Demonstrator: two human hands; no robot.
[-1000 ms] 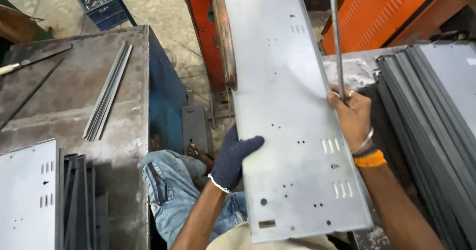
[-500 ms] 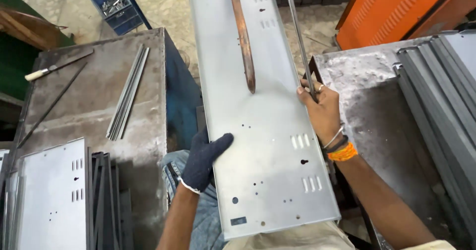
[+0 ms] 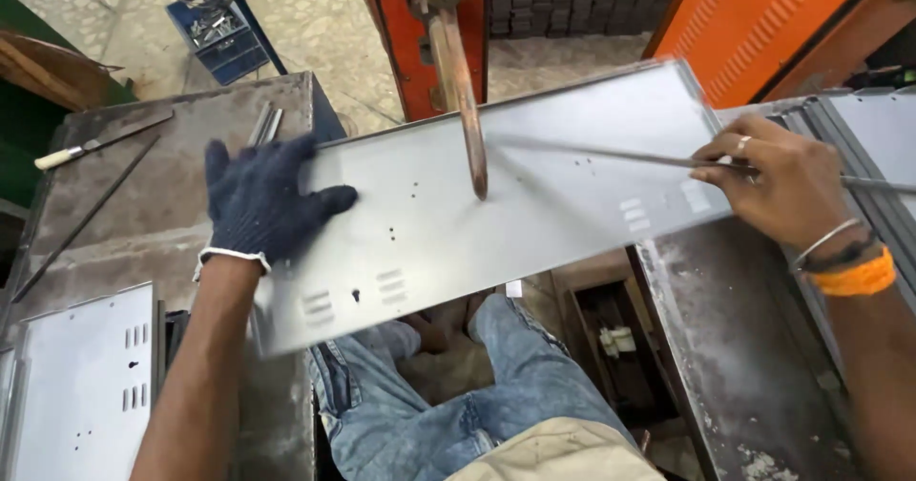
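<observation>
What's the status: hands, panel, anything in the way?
Gloved left hand flat on grey sheet-metal panel. Bare right hand grips panel's far end plus thin metal rod. Copper electrode tip over panel centre.

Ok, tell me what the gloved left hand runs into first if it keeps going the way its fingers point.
The left hand lies flat on the sheet-metal panel, fingers pointing away from the body. Straight on, it would likely first meet the thin metal strips on the workbench just past the fingertips, though their heights are hard to judge.

Panel [image 3: 534, 204] between tables (under electrode [image 3: 463, 90])
</observation>
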